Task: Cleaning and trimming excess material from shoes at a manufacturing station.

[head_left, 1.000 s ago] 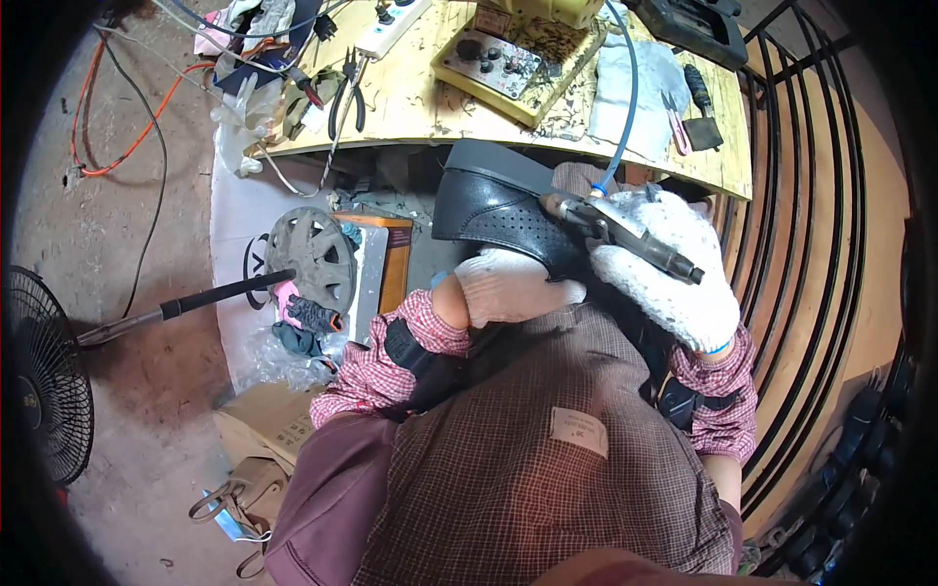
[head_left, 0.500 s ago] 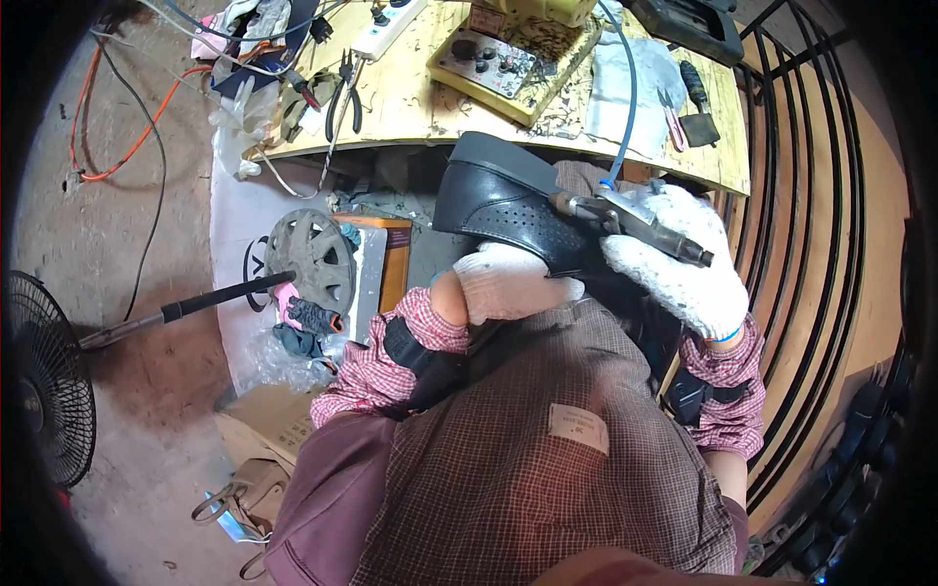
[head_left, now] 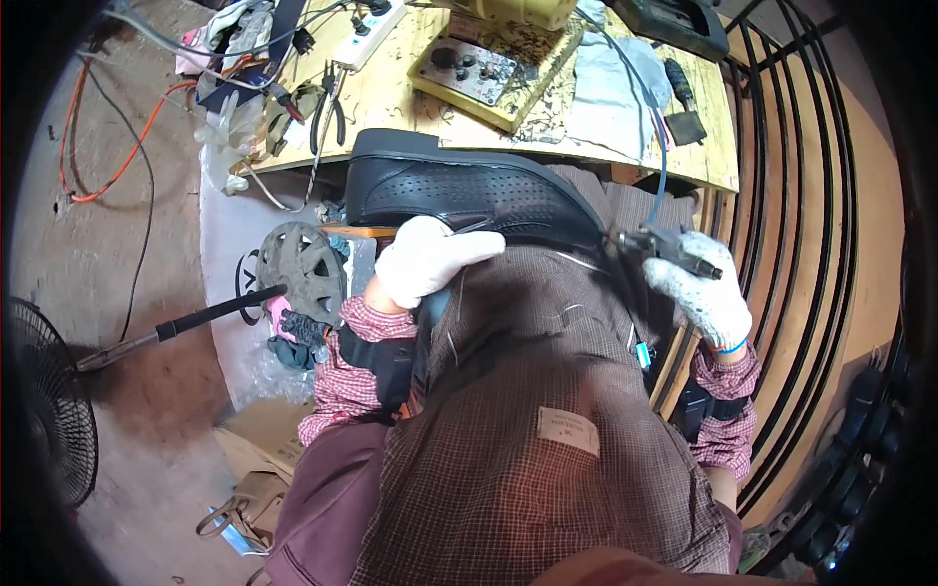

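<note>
A black perforated shoe (head_left: 469, 190) lies sideways just below the workbench edge, above my lap. My left hand (head_left: 428, 259), in a white glove, grips the shoe's lower edge near its middle. My right hand (head_left: 702, 293), also gloved, is off to the right of the shoe's end and holds a dark metal tool (head_left: 669, 249) with a blue hose (head_left: 657, 146) running up from it to the bench. The tool's tip sits beside the shoe's right end; I cannot tell whether it touches.
The wooden workbench (head_left: 391, 103) carries a yellow control box (head_left: 493, 68), pliers (head_left: 327, 112), a power strip (head_left: 376, 29), cables and a grey cloth (head_left: 611, 93). A grey wheel (head_left: 303, 269) and a rod (head_left: 176, 327) lie at left, a fan (head_left: 49, 410) far left, black curved bars (head_left: 811, 244) right.
My right hand with the tool has swung away from the shoe toward the right. The shoe has turned so its long side faces me; my left hand stays on it.
</note>
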Tool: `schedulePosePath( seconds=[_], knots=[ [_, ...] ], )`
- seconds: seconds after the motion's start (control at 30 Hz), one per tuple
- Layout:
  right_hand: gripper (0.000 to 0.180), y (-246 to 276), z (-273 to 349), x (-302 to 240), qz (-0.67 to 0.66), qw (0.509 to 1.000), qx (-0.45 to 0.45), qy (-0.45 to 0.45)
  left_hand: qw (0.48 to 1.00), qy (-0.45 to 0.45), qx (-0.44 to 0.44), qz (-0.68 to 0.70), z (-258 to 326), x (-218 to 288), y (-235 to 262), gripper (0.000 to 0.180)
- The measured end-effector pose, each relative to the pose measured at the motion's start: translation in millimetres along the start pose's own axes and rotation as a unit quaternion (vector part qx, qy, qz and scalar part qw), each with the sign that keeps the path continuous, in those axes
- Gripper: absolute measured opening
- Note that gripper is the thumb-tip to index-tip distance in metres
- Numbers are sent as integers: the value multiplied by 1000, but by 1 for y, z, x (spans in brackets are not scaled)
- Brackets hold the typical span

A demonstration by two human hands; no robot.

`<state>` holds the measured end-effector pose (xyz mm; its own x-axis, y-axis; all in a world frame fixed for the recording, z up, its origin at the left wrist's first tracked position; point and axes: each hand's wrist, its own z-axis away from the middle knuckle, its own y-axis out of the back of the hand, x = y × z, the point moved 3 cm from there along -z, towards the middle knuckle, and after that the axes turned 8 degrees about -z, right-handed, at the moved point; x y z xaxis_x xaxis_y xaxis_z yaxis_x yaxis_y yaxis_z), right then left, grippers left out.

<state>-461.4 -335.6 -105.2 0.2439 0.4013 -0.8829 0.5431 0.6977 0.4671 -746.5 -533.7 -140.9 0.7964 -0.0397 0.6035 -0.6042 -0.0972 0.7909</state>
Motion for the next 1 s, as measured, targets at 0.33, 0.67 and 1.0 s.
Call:
schedulePosePath(
  seconds=[0.33,0.67,1.0],
  knots=[
    [19,-38,-127,51,-153,986,57,-37,936,130,-309,-108,-53,22,34,58],
    [43,-62,-136,40,118,975,173,74,895,117,-369,-221,-99,2,73,50],
    [43,-36,-14,7,112,984,140,-4,873,91,-355,-322,-89,-14,68,27]
  ],
)
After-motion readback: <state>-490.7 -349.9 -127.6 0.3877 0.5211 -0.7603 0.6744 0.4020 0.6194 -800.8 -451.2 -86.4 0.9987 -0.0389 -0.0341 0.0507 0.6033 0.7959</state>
